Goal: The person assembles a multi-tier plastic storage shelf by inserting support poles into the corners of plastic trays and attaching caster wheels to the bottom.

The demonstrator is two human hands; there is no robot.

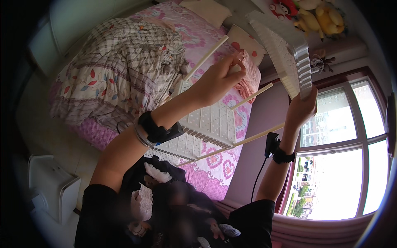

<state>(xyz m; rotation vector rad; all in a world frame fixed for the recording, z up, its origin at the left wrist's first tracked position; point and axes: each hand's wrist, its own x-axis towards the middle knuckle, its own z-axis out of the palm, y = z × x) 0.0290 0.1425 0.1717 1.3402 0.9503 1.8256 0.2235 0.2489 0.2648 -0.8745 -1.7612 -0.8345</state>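
Observation:
My right hand (302,107) grips the edge of a white perforated plastic shelf panel (279,52), raised and tilted at the upper right. Curled around a small pale piece (236,68), my left hand (231,71) is above the bed; whether this piece is a pole end or a loose part, I cannot tell. Below my left forearm stands a white plastic rack with an upper shelf (214,121) and a lower shelf (186,145). Cream poles rise from it: one at the far side (206,58), one at the right (252,96), and one nearer me (260,134). My left forearm hides part of the rack.
A bed with a pink floral sheet (214,159) carries a crumpled checked quilt (124,68) and pillows (207,12). Windows (328,179) are at the right. Plush toys (328,21) sit at the upper right, and a white plastic bin-like object (52,189) stands lower left.

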